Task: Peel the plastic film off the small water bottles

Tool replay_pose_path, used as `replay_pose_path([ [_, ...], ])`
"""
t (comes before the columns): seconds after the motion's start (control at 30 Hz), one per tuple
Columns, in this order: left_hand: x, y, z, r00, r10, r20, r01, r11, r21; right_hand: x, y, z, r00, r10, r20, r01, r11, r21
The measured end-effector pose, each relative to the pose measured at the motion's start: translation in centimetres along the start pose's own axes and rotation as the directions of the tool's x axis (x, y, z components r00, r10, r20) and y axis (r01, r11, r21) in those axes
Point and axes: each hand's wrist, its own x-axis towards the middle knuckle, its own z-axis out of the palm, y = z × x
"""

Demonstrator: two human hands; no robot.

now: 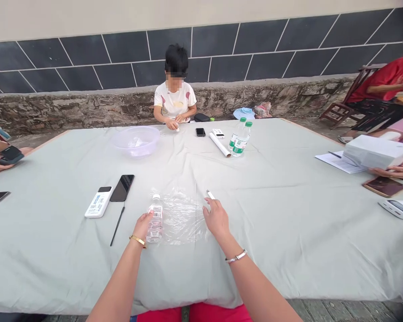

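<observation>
a clear, white-capped plastic bottle (156,226), gripped by the left hand (143,225), at the nine-o'clock edge of crinkled transparent film (181,219), seemingly spread but not yet folded; at three, the right hand (217,218) curls by a slim white stick (210,194), its grip indeterminable.

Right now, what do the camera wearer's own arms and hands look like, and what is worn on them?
The left hand and right hand wear no gloves, and no sleeves show on the forearms. A gold-coloured bracelet is worn on the left, a silver-coloured bracelet on the right.
</observation>
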Motion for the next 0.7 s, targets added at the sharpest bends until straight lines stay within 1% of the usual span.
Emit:
replay_pose_path([
  [0.03, -0.3, -0.3, 0.0, 1.0, -0.014, 0.017, 0.015, 0.997, -0.076, -0.3, -1.0, -0.3, 0.994, -0.076, -0.082, 0.081, 0.995, 0.057],
  [0.07, -0.5, -0.6, 0.1, 1.0, -0.016, 0.022, 0.018, 0.992, -0.126, -0.6, -2.1, -0.3, 0.981, -0.145, -0.129, 0.16, 0.98, 0.115],
  [0.1, -0.6, -0.9, 0.2, 1.0, -0.003, 0.012, 0.005, 0.99, -0.144, -1.0, -3.4, -0.1, 0.973, -0.196, -0.12, 0.215, 0.961, 0.174],
  [0.13, -0.6, -1.2, 0.3, 1.0, 0.023, -0.012, -0.024, 0.989, -0.144, -1.4, -4.7, 0.3, 0.973, -0.227, -0.05, 0.232, 0.944, 0.235],
  [0.17, -0.7, -1.5, 0.4, 0.998, 0.054, -0.031, -0.057, 0.99, -0.126, -1.7, -5.9, 0.9, 0.969, -0.237, 0.071, 0.207, 0.935, 0.288],
  [0.2, -0.6, -1.9, 0.4, 0.995, 0.086, -0.04, -0.09, 0.991, -0.098, -2.0, -7.0, 1.7, 0.949, -0.227, 0.219, 0.15, 0.935, 0.322],
  [0.23, -0.6, -2.3, 0.5, 0.992, 0.12, -0.039, -0.123, 0.99, -0.068, -2.2, -7.8, 2.6, 0.909, -0.204, 0.363, 0.076, 0.939, 0.337],
  [0.27, -0.5, -2.6, 0.4, 0.987, 0.158, -0.027, -0.159, 0.986, -0.043, -2.3, -8.4, 3.6, 0.86, -0.18, 0.478, 0.007, 0.94, 0.341],
  [0.3, -0.4, -3.0, 0.3, 0.981, 0.196, -0.013, -0.196, 0.98, -0.023, -2.4, -8.8, 4.6, 0.819, -0.163, 0.551, -0.047, 0.937, 0.347],
  [0.33, -0.3, -3.3, 0.1, 0.973, 0.231, -0.002, -0.231, 0.973, 0.008, -2.5, -9.0, 5.6, 0.793, -0.155, 0.589, -0.085, 0.93, 0.359],
  [0.4, -0.1, -3.7, -0.4, 0.959, 0.285, -0.001, -0.283, 0.954, 0.096, -2.6, -8.8, 7.1, 0.773, -0.152, 0.616, -0.135, 0.909, 0.393],
  [0.5, 0.2, -3.7, -1.4, 0.948, 0.317, -0.03, -0.293, 0.905, 0.308, -3.0, -8.3, 8.3, 0.781, -0.1, 0.616, -0.201, 0.894, 0.401],
  [0.57, 0.2, -3.5, -1.7, 0.947, 0.318, -0.047, -0.274, 0.875, 0.399, -3.3, -7.9, 8.6, 0.783, -0.081, 0.616, -0.25, 0.867, 0.432],
  [0.63, 0.1, -3.5, -1.7, 0.949, 0.308, -0.065, -0.253, 0.869, 0.424, -3.5, -7.5, 8.5, 0.773, -0.107, 0.626, -0.306, 0.801, 0.514],
  [0.7, 0.1, -3.5, -1.5, 0.957, 0.274, -0.091, -0.223, 0.901, 0.371, -3.6, -7.1, 8.0, 0.74, -0.184, 0.647, -0.373, 0.687, 0.623],
])
